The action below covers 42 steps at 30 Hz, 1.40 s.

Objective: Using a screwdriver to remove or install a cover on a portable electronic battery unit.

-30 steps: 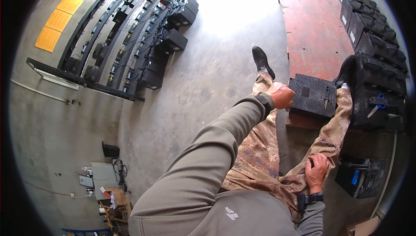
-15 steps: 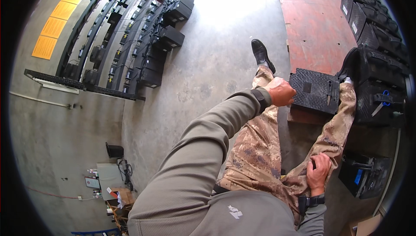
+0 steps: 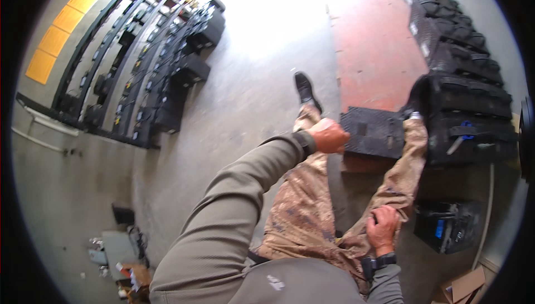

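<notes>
Near my left knee, my left hand (image 3: 330, 136) is closed in a fist beside a black, textured flat case (image 3: 372, 134); whether anything is inside the fist is hidden. My right hand (image 3: 382, 227) lies on my camouflage right trouser leg (image 3: 401, 178), its fingers curled over the cloth. The flat case sits between my lower legs on a reddish board (image 3: 370, 53). Blue-handled scissors (image 3: 461, 136) are on a black case at the right, beside my right shoe and leg. My left shoe (image 3: 305, 89) is out ahead on the concrete.
A rack with black units and cables (image 3: 122, 58) stands along the left, with orange sheets (image 3: 56, 40) on the wall. Stacked black cases (image 3: 457, 58) line the right. A black box (image 3: 446, 226) and cardboard (image 3: 465, 284) are at lower right, clutter (image 3: 120, 256) at lower left.
The whole scene has shifted leftward and slightly down in the picture, as my view moves. Both my hands keep much the same pose and place against my legs.
</notes>
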Each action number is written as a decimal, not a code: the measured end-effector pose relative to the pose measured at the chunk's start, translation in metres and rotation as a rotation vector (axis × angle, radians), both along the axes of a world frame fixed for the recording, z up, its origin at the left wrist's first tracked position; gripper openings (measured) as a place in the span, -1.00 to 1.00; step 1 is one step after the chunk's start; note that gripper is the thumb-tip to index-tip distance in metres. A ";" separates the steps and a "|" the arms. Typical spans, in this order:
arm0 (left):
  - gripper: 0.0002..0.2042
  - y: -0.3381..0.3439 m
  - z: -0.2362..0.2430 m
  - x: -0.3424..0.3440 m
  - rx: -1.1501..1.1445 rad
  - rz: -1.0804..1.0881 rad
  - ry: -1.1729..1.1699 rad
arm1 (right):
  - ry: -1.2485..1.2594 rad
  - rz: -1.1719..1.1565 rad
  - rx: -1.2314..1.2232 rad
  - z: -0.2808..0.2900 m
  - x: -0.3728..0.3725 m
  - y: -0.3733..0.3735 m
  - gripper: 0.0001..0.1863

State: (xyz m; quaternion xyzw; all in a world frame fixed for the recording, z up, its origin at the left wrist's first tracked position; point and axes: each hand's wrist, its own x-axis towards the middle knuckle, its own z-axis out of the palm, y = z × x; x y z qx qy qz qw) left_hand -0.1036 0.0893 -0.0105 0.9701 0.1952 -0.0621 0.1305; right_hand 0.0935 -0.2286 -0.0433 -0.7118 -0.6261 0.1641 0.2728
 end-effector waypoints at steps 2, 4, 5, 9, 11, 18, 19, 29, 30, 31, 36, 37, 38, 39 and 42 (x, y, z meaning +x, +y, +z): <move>-0.72 0.001 -0.015 -0.013 -0.021 -0.015 -0.057 | -0.015 0.015 0.021 -0.011 -0.004 -0.002 -0.81; -0.72 0.000 -0.017 -0.020 -0.068 -0.005 -0.077 | -0.033 0.022 0.033 -0.015 -0.007 -0.002 -0.82; -0.72 -0.004 -0.012 -0.021 -0.125 0.026 -0.079 | -0.031 0.020 0.035 -0.012 -0.009 -0.003 -0.82; -0.73 -0.009 -0.013 -0.016 -0.124 0.157 -0.028 | -0.024 -0.020 0.088 -0.017 -0.008 -0.005 -0.88; -0.69 -0.014 -0.007 -0.003 -0.052 0.141 -0.073 | -0.019 -0.034 0.095 -0.019 -0.004 -0.006 -0.90; -0.62 -0.044 0.024 0.012 0.048 0.669 0.125 | -0.026 -0.033 0.078 -0.021 -0.005 -0.001 -0.89; -0.62 -0.047 0.025 0.015 0.047 0.672 0.125 | -0.028 -0.036 0.088 -0.022 -0.006 -0.002 -0.89; -0.66 -0.035 0.005 0.011 0.049 0.543 0.134 | -0.021 -0.027 0.141 -0.024 -0.002 -0.006 -0.87; -0.65 -0.034 0.004 0.007 0.062 0.532 0.123 | -0.015 -0.025 0.144 -0.020 -0.002 -0.005 -0.87; -0.65 -0.033 0.004 0.004 0.074 0.521 0.111 | 0.002 -0.024 0.109 -0.017 -0.002 -0.004 -0.87; -0.66 -0.030 0.001 0.003 0.089 0.454 0.134 | 0.002 -0.020 0.096 -0.018 0.002 -0.006 -0.87; -0.65 -0.030 0.002 0.004 0.089 0.444 0.128 | 0.005 -0.034 0.094 -0.019 0.002 -0.006 -0.87; -0.65 -0.031 0.002 0.006 0.096 0.431 0.139 | -0.003 -0.032 0.083 -0.020 0.003 -0.007 -0.86; -0.65 -0.030 0.003 0.007 0.096 0.422 0.142 | -0.012 -0.028 0.072 -0.020 0.003 -0.007 -0.86; -0.66 -0.029 0.005 0.003 0.114 0.366 0.128 | -0.013 -0.025 0.078 -0.020 0.002 -0.007 -0.86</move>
